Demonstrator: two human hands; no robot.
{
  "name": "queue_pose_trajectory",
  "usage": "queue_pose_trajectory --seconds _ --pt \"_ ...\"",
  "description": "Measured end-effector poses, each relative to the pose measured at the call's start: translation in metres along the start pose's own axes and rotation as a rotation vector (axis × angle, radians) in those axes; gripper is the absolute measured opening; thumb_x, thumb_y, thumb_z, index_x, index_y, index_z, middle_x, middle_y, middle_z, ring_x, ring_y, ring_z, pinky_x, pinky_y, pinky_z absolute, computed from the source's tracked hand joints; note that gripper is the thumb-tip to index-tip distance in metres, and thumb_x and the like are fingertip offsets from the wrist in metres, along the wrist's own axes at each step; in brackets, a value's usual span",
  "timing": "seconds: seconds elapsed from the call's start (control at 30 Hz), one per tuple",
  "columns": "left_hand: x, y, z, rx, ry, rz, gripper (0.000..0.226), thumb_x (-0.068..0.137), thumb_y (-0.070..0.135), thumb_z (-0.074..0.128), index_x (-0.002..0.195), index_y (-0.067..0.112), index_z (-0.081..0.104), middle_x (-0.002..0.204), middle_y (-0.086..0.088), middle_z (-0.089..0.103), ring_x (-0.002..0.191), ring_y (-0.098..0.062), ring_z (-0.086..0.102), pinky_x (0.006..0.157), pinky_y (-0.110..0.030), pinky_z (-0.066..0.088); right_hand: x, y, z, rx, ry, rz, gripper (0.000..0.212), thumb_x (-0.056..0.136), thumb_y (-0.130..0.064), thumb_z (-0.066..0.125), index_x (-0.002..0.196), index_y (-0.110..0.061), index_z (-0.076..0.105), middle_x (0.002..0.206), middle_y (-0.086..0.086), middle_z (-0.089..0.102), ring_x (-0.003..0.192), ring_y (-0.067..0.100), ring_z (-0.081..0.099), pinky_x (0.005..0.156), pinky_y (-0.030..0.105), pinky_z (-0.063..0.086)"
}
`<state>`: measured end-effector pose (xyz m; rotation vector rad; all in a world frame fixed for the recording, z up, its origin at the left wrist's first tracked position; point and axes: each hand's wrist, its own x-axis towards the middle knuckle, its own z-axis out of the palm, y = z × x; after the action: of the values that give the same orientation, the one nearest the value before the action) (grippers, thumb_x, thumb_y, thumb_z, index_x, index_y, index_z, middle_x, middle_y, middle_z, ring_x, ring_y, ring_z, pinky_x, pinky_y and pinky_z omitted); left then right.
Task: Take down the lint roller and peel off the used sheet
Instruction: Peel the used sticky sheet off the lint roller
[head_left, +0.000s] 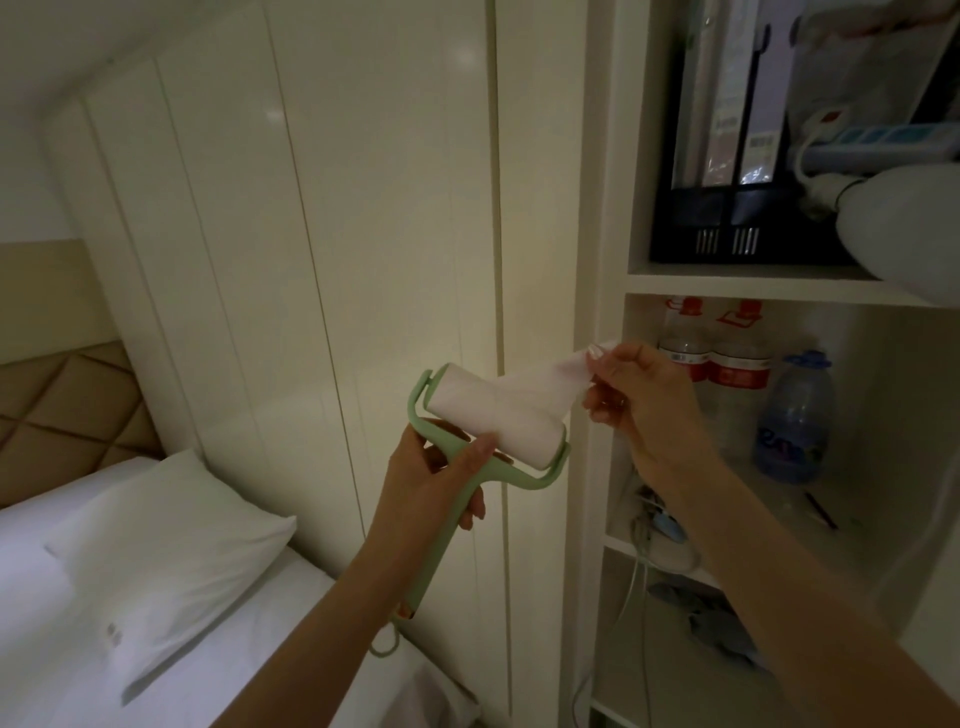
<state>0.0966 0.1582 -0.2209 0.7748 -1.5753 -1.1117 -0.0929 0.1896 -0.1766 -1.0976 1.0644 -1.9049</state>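
Observation:
A lint roller (498, 421) with a pale green frame and a white sticky roll is held up in front of the white wardrobe panels. My left hand (436, 483) grips its green handle just below the roll, thumb against the roll's lower edge. My right hand (639, 395) pinches the free end of the used sheet (545, 384), which stretches partly peeled from the roll up and to the right. The sheet is still joined to the roll.
Open white shelves (753, 283) stand at the right, holding black file boxes (727, 156), a power strip, water bottles (795, 415) and cables. A bed with a white pillow (166, 545) lies at the lower left. Wardrobe panels (337, 234) fill the middle.

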Motion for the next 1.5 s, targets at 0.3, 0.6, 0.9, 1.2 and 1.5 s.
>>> queue_pose_trajectory --seconds 0.3,0.6,0.9,1.2,1.5 --pt "0.003 -0.001 -0.004 0.022 0.017 0.03 0.04 0.08 0.026 0.067 0.101 -0.004 0.053 0.056 0.001 0.066 0.04 -0.013 0.055 0.04 -0.022 0.045 0.002 -0.007 -0.003 -0.261 -0.338 -0.025 0.021 0.085 -0.019 0.054 0.081 -0.003 0.067 0.073 0.008 0.072 0.069 0.022 0.069 0.061 0.023 0.057" --pt "0.0 0.0 -0.001 0.03 -0.055 -0.047 0.034 0.077 0.026 0.069 0.099 0.006 0.052 0.075 -0.011 0.071 0.042 -0.014 0.057 0.04 -0.024 0.047 0.008 -0.015 0.007 -0.776 -0.484 -0.067 0.016 0.074 -0.006 0.071 0.088 -0.014 0.071 0.071 -0.004 0.063 0.056 -0.004 0.057 0.057 0.007 0.049" --pt "0.0 0.001 -0.002 0.069 -0.063 -0.077 0.032 0.08 0.025 0.068 0.097 0.005 0.051 0.071 -0.012 0.068 0.041 -0.013 0.057 0.04 -0.023 0.047 0.008 -0.003 0.001 -0.525 -0.437 -0.008 0.013 0.078 -0.003 0.065 0.068 -0.01 0.06 0.09 -0.003 0.072 0.069 0.011 0.058 0.056 0.018 0.045" --pt "-0.003 0.004 -0.005 0.081 -0.072 -0.064 0.034 0.08 0.026 0.067 0.1 0.003 0.053 0.071 -0.014 0.067 0.042 -0.013 0.057 0.041 -0.023 0.047 0.009 0.001 0.0 -0.255 -0.367 0.018 0.012 0.078 -0.001 0.064 0.068 -0.005 0.057 0.07 0.003 0.068 0.065 0.015 0.065 0.058 0.022 0.056" --pt "-0.006 0.003 -0.007 0.045 -0.062 -0.053 0.026 0.081 0.024 0.067 0.095 0.005 0.055 0.065 -0.014 0.067 0.041 -0.012 0.056 0.04 -0.023 0.046 0.005 -0.012 -0.006 -0.469 -0.559 0.053 0.031 0.077 0.009 0.06 0.102 -0.008 0.066 0.098 0.008 0.07 0.088 0.015 0.067 0.07 0.019 0.055"
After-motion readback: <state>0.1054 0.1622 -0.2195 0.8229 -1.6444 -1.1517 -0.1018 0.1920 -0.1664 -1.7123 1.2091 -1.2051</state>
